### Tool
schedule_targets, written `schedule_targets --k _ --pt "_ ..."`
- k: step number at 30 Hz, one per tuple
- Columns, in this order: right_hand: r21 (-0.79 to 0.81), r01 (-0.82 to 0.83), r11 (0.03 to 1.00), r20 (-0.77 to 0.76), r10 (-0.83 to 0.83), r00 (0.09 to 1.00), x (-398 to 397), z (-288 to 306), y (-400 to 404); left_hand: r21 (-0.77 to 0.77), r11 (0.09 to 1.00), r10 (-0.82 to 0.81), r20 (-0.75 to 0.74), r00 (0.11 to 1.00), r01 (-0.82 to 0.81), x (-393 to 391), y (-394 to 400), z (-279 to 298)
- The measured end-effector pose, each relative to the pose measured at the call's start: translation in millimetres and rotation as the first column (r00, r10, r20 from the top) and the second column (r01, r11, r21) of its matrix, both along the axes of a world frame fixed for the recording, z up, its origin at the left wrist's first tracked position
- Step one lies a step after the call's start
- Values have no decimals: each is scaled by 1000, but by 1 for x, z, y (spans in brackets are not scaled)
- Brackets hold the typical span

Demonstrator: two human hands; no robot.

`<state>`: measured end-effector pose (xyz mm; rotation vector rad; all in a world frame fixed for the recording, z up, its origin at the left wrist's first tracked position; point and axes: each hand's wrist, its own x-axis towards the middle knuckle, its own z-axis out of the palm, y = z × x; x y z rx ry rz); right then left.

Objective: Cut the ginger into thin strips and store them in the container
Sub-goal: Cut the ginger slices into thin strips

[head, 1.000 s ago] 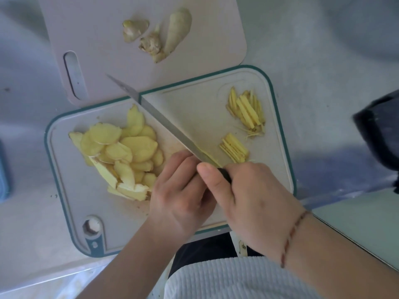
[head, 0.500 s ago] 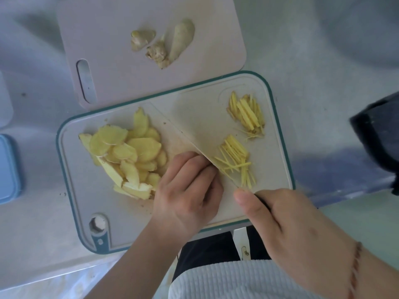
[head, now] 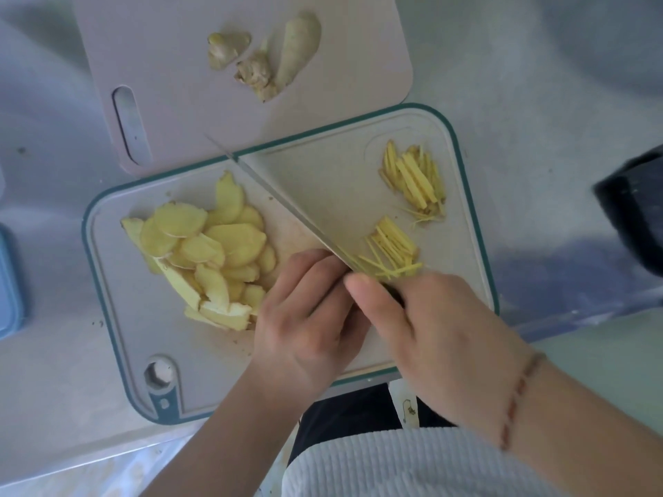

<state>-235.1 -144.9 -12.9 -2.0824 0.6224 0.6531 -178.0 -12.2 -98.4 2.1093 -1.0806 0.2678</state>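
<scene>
curled round the dark handle, the right hand (head: 441, 335) held the knife (head: 283, 206), its blade slanting across the teal-rimmed cutting board (head: 118, 317) with the tip past the board's far edge. the left hand (head: 308, 317) pressed bent fingers down beside the blade near the board's front edge; what lay under them was hidden. ginger slices (head: 204, 252) were heaped on the board's left half. ginger strips (head: 394, 245) lay just right of the blade, another bundle of strips (head: 414, 181) near the board's far right corner. ginger scraps (head: 258, 59) sat on the pink board (head: 150, 66) behind it.
</scene>
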Motion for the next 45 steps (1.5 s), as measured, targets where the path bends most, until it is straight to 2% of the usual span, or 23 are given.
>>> schedule_targets --k 5,9,14,21,26,29,36,41,45 --pt "10 10 1000 52 -11 999 3 6 0 -76 997 34 3 999 -34 -1 -3 0" --pt "-13 62 998 -40 -63 997 -28 17 -2 -24 999 22 2 1000 -22 -1 0 2" --pt "-41 62 997 -61 -65 996 -26 11 1 12 1000 -17 6 1000 17 -1 1 1" --pt "39 37 999 73 -40 997 12 0 4 -64 998 -11 27 1000 12 -1 1 -1" --pt "-12 103 995 -40 -103 994 -33 13 2 6 1000 23 34 999 -23 -1 1 -2" --pt "-26 93 995 -60 -95 994 -33 9 1 26 999 18 31 999 -19 -2 0 -2" --pt "35 32 999 71 -34 997 5 3 4 -67 997 24 34 999 -22 0 -1 0" --pt "-20 92 996 -56 -93 994 -35 17 4 -5 999 53 21 998 -53 -2 3 -3" --pt "-17 98 995 -71 -99 992 -35 12 5 33 999 40 14 999 -40 -2 4 -3"
